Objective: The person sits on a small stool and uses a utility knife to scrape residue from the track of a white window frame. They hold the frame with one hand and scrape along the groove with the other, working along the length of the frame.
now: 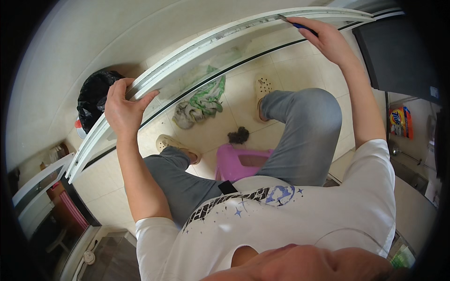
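Observation:
A white-framed glass sliding panel (pixel 197 49) stretches across the view in front of me, with a dirty groove along its frame edge. My left hand (pixel 126 105) grips the frame at the left, thumb on the near side and fingers over the far side. In my right hand (pixel 327 38) is a small tool with a blue handle (pixel 305 28), perhaps a scraper or a brush; its tip touches the groove near the upper right. Dark grime lies along the groove between the two hands.
A black bin bag (pixel 93 93) lines a bin at the left. On the tiled floor lie a green and grey cloth (pixel 202 103) and a dark clump (pixel 239 135). A pink plastic stool (pixel 228 161) is between my legs. A dark appliance or cabinet (pixel 393 52) stands at right, near a Tide packet (pixel 400 123).

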The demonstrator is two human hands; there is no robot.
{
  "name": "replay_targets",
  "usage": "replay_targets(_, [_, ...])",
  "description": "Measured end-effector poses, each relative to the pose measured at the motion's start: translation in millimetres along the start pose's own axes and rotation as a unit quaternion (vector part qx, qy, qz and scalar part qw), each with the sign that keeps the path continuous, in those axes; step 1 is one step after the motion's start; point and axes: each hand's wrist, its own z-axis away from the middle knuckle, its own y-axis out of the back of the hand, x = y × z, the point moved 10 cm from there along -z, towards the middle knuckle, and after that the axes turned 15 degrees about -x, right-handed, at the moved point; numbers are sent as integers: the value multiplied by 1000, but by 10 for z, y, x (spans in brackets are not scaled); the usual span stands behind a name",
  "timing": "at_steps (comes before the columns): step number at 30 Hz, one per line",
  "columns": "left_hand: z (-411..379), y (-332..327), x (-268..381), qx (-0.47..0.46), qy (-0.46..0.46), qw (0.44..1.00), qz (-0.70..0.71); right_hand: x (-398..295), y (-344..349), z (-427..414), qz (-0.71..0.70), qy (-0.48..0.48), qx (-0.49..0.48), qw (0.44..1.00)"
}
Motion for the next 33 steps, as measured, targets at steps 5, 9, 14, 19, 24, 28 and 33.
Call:
replay_targets(5, [10,20,-25,1,0,1000,-1,383,44,9,-10,-8,21,1000])
replay_targets(9, [-27,25,6,-20,13,1000,6,1174,359,367,21,-78,82,993])
replay_targets(14, [11,18,-23,-12,15,1000,4,1125,72,377,-238,-131,57,961])
replay_targets(19, [-12,9,-44,-22,25,999,9,707,-256,337,-448,-153,69,878])
replay_targets(24, [-3,37,2,10,-10,1000,15,604,-398,253,-555,-234,86,794])
replay_targets(28, [-3,42,11,9,-19,1000,18,296,-329,123,-561,-225,106,789])
replay_targets(33, [-14,25,-12,-5,4,1000,17,443,-240,-90,-396,-199,67,894])
